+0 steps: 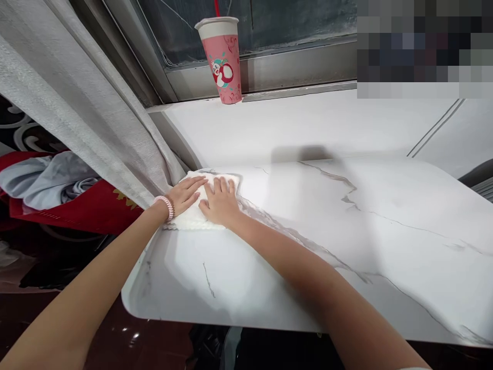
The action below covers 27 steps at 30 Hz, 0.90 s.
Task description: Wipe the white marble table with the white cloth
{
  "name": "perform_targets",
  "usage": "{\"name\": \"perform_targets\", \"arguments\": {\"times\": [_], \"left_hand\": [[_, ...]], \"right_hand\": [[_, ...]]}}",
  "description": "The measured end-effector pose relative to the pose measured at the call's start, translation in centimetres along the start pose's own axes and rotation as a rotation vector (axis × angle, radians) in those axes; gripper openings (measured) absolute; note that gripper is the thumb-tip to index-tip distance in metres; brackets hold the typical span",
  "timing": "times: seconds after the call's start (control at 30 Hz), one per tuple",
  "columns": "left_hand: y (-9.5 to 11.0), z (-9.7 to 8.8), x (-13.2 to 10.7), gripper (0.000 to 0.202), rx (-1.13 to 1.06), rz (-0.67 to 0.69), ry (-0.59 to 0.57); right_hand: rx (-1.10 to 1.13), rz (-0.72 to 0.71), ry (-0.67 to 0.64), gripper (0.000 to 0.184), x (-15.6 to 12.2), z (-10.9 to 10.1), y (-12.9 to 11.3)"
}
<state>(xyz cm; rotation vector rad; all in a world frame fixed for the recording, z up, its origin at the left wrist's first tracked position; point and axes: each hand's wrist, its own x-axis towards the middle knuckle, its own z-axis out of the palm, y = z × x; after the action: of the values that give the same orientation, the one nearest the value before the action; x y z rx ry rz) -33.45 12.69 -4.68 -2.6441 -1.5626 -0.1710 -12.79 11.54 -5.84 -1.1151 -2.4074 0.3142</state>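
White cloth (193, 220), lying at the far left corner of the marbled table (308, 205). The person's left hand (183, 197) and right hand (221, 204) rest palm-down on it, fingers parted, pinching nothing visibly — presumably for even pressure. Beyond, a pink cup (221, 61) occupies the sill (300, 92) — perhaps to spare table space.

cloth (194, 218): partly covered | straw (216, 8): top cropped | table (408, 252): right end cropped
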Motion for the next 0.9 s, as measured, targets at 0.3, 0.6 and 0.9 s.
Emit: {"name": "perform_targets", "arguments": {"times": [0.3, 0.6, 0.9], "left_hand": [[-3.5, 0.7, 5.4, 0.055, -0.011, -0.032, -0.009], [-5.0, 1.2, 7.5, 0.056, -0.004, -0.051, -0.006], [-4.0, 1.3, 6.6, 0.058, -0.012, -0.112, 0.021]], "right_hand": [[-0.015, 0.060, 0.023, 0.052, 5.1, 0.4, 3.3], [-0.010, 0.064, 0.047, 0.050, 7.4, 0.8, 4.8], [0.001, 0.063, 0.015, 0.050, 6.8, 0.6, 4.7]]}}
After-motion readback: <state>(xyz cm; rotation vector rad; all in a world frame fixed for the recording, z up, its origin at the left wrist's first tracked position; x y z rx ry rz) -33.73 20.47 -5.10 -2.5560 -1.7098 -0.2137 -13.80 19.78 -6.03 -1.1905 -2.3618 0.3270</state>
